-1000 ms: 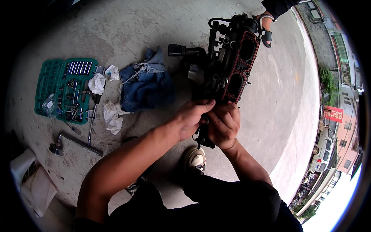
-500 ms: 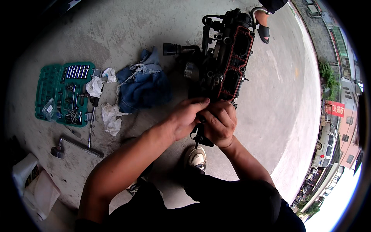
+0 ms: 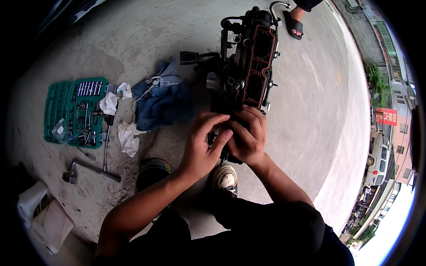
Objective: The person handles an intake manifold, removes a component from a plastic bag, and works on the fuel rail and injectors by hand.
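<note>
A black engine intake manifold (image 3: 248, 66) with red gasket seals around its ports stretches away from me over the concrete. My right hand (image 3: 249, 138) is closed over its near end, fingers curled around the dark housing. My left hand (image 3: 202, 148) reaches in beside that end, thumb and forefinger apart with a gap between them. Its other fingers are partly hidden, and so is whatever lies beneath both hands. A round metal part (image 3: 213, 80) juts from the manifold's left side.
Left of the manifold lie a blue denim cloth (image 3: 162, 104), crumpled white paper (image 3: 128, 138), a green socket set case (image 3: 57, 111) and a long wrench (image 3: 95, 172). White jugs (image 3: 49, 224) stand at lower left. A person's sandalled foot (image 3: 293, 25) is beyond the far end.
The manifold has shifted left in view. My left thumb and forefinger have spread apart, and the left hand has turned more upright. A dark round container now shows by my left forearm.
</note>
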{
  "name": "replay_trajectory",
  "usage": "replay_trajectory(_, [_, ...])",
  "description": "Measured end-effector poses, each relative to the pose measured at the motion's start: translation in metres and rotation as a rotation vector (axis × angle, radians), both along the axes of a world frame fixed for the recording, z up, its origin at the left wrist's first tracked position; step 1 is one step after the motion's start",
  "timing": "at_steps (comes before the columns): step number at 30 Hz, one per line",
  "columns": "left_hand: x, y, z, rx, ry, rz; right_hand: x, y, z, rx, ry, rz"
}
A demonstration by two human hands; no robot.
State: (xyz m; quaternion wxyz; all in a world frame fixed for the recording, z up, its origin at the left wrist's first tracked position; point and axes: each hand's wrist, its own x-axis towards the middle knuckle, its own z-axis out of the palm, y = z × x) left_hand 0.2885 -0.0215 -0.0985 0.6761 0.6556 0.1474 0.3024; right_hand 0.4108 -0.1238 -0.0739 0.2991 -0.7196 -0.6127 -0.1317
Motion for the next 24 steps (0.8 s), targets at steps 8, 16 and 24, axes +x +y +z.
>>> replay_trajectory(8, [0.013, -0.006, 0.021, 0.331, 0.113, 0.069, 0.015, -0.02, 0.003, -0.058, 0.045, -0.089])
replay_trajectory(16, [0.047, -0.017, 0.031, 0.584, 0.127, 0.089, 0.04, -0.035, 0.01, -0.027, 0.211, -0.104])
replay_trajectory(24, [0.061, -0.015, 0.03, 0.529, 0.148, 0.012, 0.054, -0.041, 0.001, -0.027, 0.215, -0.118])
